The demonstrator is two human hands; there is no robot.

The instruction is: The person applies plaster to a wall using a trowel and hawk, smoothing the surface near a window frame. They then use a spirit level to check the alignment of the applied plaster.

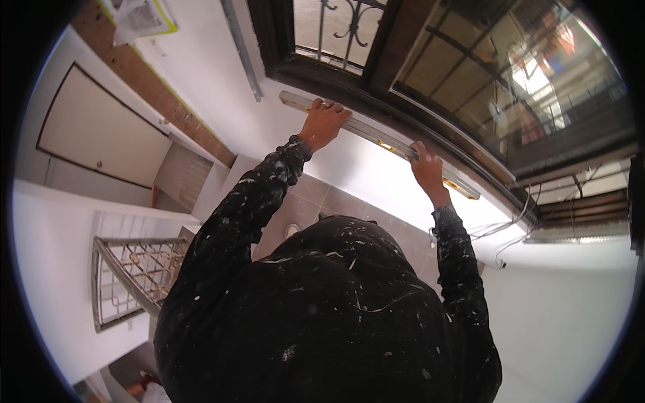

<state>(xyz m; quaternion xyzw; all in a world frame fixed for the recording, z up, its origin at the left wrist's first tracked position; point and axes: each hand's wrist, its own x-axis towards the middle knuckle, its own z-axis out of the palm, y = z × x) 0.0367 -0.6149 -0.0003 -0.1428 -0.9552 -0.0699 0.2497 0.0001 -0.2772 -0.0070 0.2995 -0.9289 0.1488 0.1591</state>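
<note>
A long metal spirit level (368,131) with yellow vials lies along the white wall just under the dark window frame (322,75). My left hand (325,123) is wrapped over it near its left end, a ring on one finger. Farther along to the right, my right hand (428,171) grips the same level with bent fingers. Between the two hands one vial shows, and another sits to the right of my right hand. Both sleeves are black and spattered with white.
Loose wires (521,218) hang from the wall at right, below the window. A metal strip (240,50) stands on the wall at upper left. To the left are a metal railing (138,275), a white door (101,127) and a brown wooden strip (151,84). Grey tiles (306,195) cover the floor.
</note>
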